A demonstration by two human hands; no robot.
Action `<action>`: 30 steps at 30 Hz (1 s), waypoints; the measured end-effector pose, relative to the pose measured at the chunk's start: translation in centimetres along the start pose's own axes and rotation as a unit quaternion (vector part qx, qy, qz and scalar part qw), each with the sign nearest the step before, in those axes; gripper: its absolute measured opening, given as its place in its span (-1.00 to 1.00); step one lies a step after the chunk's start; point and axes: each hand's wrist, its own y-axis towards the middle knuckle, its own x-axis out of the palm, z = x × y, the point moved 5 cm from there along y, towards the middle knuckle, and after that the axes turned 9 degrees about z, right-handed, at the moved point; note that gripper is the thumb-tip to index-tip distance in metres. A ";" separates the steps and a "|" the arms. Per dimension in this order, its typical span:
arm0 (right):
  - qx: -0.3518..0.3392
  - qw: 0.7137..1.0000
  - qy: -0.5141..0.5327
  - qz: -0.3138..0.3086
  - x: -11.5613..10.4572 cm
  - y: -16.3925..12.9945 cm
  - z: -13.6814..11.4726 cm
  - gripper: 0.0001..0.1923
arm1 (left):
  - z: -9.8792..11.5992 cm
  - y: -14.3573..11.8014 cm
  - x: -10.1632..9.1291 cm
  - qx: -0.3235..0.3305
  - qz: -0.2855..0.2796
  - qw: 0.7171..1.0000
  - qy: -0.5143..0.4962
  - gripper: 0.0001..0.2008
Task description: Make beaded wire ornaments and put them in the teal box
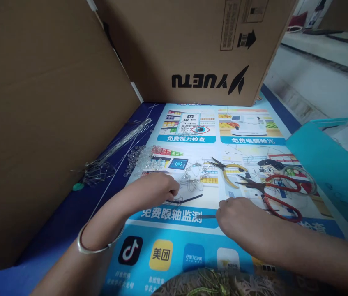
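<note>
On the glossy printed poster surface point(174, 250), the left hand point(153, 190), a smooth silver bangle point(95, 246) on its wrist, curls its fingers around a thin dark wire piece point(186, 200). The right hand point(238, 216) pinches the wire's other end. Clear round beads point(144, 158) lie toward the far left edge; red-handled steel scissors point(272, 193) and yellow-handled pliers point(227, 169) rest just beyond the right hand.

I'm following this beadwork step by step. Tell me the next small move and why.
Probably draw the thin dark wire taut between both hands. The left hand pinches one end near the wire-and-bead piece, the right hand rests at the other, and the pliers lie untouched.
</note>
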 end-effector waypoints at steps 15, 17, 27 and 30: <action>-0.023 0.999 0.006 0.046 -0.4 -0.2 1.3 -0.87 | 1.8 0.2 0.5 -0.001 0.026 0.991 0.132 -0.79; -0.007 0.999 0.024 0.042 -0.9 -0.1 2.0 -0.87 | 3.0 0.4 0.4 0.017 0.057 0.995 0.076 -0.77; 0.040 0.998 0.036 0.037 -1.9 0.9 2.9 -0.84 | 6.9 0.7 2.8 0.116 0.070 0.987 0.081 -0.81; 0.045 0.997 0.051 0.041 -1.9 1.2 3.0 -0.85 | 7.0 0.7 3.2 0.131 0.094 0.976 0.148 -0.85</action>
